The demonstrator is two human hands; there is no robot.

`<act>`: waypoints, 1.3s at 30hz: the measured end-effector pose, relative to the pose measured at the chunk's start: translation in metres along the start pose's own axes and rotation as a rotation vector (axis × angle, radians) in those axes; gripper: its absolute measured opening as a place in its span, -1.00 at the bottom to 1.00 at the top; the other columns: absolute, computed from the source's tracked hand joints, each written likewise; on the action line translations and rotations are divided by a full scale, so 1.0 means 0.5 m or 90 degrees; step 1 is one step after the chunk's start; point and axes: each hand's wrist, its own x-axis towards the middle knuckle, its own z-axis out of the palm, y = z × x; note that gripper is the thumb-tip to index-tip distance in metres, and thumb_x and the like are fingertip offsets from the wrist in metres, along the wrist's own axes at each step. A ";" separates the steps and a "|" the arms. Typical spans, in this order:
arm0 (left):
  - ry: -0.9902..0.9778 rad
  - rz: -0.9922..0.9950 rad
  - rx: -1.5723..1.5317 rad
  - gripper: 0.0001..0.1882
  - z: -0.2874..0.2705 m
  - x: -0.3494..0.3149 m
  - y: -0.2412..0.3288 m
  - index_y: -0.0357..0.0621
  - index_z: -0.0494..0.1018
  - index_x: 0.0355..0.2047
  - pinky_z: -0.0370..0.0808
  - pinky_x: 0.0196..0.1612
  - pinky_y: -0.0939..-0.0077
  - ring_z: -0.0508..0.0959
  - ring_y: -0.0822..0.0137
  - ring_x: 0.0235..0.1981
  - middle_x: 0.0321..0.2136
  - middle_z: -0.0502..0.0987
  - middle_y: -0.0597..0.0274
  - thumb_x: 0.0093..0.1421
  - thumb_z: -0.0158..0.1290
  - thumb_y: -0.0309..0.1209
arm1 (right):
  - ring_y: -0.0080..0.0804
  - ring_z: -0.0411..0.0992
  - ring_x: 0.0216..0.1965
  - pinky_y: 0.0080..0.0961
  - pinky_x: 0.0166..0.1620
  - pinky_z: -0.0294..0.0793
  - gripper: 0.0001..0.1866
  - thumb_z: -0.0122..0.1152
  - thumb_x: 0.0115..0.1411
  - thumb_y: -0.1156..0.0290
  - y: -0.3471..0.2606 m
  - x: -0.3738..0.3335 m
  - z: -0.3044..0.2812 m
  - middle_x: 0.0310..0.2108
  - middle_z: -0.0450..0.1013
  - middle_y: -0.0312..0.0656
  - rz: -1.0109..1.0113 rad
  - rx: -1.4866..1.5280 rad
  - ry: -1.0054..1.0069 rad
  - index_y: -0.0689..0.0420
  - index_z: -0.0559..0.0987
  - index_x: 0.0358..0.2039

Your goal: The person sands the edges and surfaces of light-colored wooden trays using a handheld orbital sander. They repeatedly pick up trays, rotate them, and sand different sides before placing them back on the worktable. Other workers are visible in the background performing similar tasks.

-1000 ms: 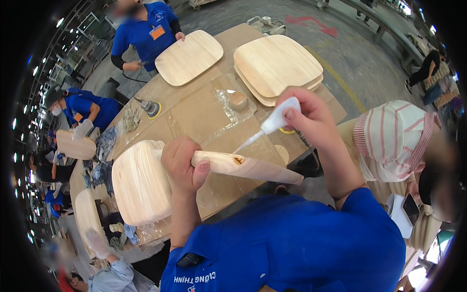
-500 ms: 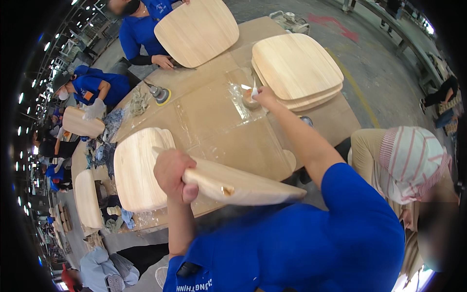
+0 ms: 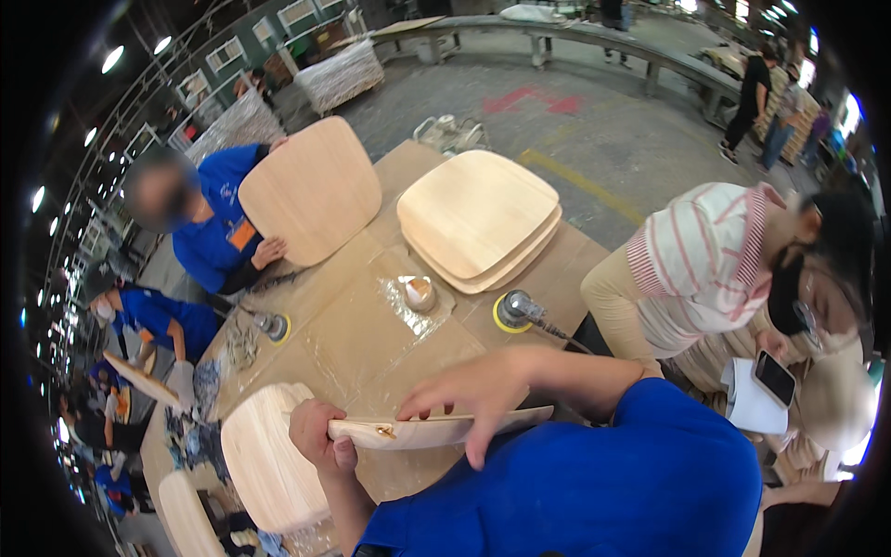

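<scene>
A pale wooden panel (image 3: 427,433) with rounded corners is tilted nearly edge-on in front of my chest. A dark knot or hole shows on its edge. My left hand (image 3: 320,436) is closed round the panel's left end. Over the panel's middle hovers my right hand (image 3: 473,390), its fingers spread and thumb pointing down; whether it touches the wood I cannot tell. Beyond it, a small round pot (image 3: 419,293) with something white in it sits on clear plastic sheeting. Another wooden panel (image 3: 264,459) lies on the table beside my left hand.
A stack of wooden panels (image 3: 478,218) stands at the table's far side, near a yellow-rimmed sander (image 3: 517,311). Another sander (image 3: 271,325) lies left, by rags. Across the table a co-worker (image 3: 209,223) holds up a panel (image 3: 316,190). To my right sits a person with a phone (image 3: 773,377).
My right hand has left the pot and come back over the panel I hold, now without the white thing. The panel has turned more edge-on. My view has swung upward and right.
</scene>
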 end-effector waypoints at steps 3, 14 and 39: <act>-0.063 -0.005 -0.084 -0.42 -0.004 0.008 0.014 -0.16 0.34 -0.66 0.25 -0.48 0.38 0.39 0.20 -0.57 -0.59 0.40 0.13 0.18 -0.06 0.13 | -0.11 0.33 0.10 -0.25 0.10 0.33 -0.23 0.31 0.01 0.28 -0.050 0.019 0.045 0.06 0.35 0.05 0.090 -0.108 0.068 0.30 0.25 0.20; -0.790 0.103 -0.567 -0.66 -0.251 0.031 0.086 -0.15 0.55 -0.16 0.24 0.14 -0.05 0.35 -0.25 0.10 0.16 0.21 -0.40 0.02 0.28 -0.38 | -0.11 0.34 0.07 -0.29 0.12 0.31 -0.26 0.26 0.02 0.27 0.040 0.046 0.058 0.02 0.35 0.10 0.111 -0.001 0.179 0.32 0.26 0.18; -0.592 0.172 -0.782 -0.49 -0.173 0.063 0.056 -0.35 0.54 -0.25 0.50 -0.23 0.29 0.54 0.03 -0.25 -0.17 0.51 -0.13 -0.03 0.35 -0.15 | -0.47 0.43 -0.11 -0.51 -0.01 0.40 -0.43 0.34 0.01 0.40 0.002 0.066 0.046 -0.12 0.50 -0.13 0.215 0.102 0.315 0.34 0.43 0.02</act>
